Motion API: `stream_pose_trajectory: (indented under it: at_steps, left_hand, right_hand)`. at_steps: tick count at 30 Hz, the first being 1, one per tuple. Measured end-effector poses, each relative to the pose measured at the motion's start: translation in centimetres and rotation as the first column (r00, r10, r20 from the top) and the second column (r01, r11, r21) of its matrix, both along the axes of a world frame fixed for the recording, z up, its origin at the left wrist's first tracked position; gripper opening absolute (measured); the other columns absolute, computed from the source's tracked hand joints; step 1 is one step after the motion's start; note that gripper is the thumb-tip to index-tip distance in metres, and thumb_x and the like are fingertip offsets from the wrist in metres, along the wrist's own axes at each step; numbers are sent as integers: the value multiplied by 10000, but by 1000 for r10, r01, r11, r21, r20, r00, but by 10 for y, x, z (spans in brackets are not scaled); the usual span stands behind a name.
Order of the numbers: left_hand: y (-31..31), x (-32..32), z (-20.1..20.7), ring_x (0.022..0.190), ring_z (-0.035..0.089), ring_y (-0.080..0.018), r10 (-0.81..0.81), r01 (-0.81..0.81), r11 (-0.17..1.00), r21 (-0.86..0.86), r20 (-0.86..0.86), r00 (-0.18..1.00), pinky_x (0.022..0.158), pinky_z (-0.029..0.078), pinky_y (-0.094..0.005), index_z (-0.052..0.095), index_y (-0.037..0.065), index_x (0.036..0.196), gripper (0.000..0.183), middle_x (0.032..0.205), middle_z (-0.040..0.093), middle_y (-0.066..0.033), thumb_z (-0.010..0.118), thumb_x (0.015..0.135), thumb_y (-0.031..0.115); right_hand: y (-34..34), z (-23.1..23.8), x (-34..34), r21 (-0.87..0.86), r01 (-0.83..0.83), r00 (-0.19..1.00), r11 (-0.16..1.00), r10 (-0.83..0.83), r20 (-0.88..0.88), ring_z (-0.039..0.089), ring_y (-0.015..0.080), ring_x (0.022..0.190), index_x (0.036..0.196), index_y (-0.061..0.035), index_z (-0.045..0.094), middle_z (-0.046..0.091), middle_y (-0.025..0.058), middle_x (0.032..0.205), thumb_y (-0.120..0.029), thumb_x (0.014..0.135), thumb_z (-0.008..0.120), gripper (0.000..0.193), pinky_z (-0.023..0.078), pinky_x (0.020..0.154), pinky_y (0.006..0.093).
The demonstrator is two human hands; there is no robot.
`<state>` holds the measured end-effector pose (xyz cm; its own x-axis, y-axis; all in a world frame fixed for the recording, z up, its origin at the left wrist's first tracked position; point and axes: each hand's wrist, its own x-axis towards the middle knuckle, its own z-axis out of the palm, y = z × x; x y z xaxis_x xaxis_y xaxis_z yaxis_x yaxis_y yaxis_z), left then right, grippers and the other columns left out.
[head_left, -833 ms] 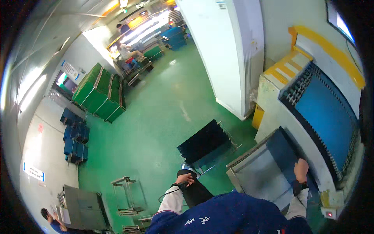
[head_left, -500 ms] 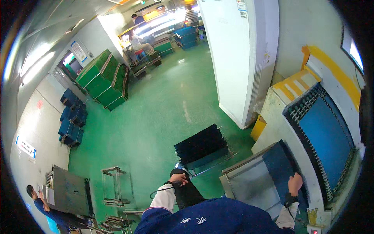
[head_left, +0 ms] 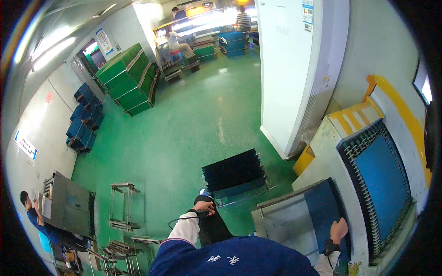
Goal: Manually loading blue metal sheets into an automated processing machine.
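Observation:
My left hand (head_left: 206, 207) lies on my dark-trousered leg (head_left: 214, 228), fingers loosely stretched out and holding nothing. On the right, my right hand (head_left: 339, 230) is closed at the edge of a dark blue panel (head_left: 318, 209), its fingers curled and partly hidden. That panel covers the right part of a pale, framed tray (head_left: 282, 230) beside the machine. In front of my leg a wire rack (head_left: 244, 198) on the floor holds several thin dark panels (head_left: 235, 172) standing close together.
A machine with a blue bed (head_left: 382, 168) edged by chains stands at right, a white cabinet (head_left: 285, 69) behind it. Metal frames (head_left: 123, 207) stand at left, near a person (head_left: 43, 225) by a grey cabinet (head_left: 71, 202). Green crates (head_left: 126, 83) and blue bundles (head_left: 83, 124) are farther off.
The view has shifted slightly, so the room sits a little differently in the picture. Both hands stay at about the same places, on the leg and at the panel.

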<state>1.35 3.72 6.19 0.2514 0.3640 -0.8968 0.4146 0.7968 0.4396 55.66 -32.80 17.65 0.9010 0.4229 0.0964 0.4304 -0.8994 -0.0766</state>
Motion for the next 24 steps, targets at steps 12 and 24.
stream_pose_trajectory:
  at_steps: [12, 24]
  left_hand:
    - [0, 7, 10, 512, 581, -206, -14, 13, 1000, -18, -15, 1000, 380, 439, -306, 501, -28, 992, 394, 795, 639, -180, 499, 891, 353]
    - [7, 7, 6, 543, 589, -216, -46, 46, 999, -22, 1, 999, 399, 451, -304, 486, -57, 1028, 447, 819, 637, -200, 506, 886, 366]
  right_hand:
    - [-1, -9, 4, -3, 14, 999, 1000, -14, 42, 594, 341, 835, 881, -3, 575, 617, 174, 853, -174, 702, 681, 269, 463, 703, 432]
    - [4, -2, 2, -21, 63, 997, 998, -62, 35, 600, 331, 828, 884, -3, 586, 623, 169, 851, -178, 698, 687, 275, 466, 707, 419]
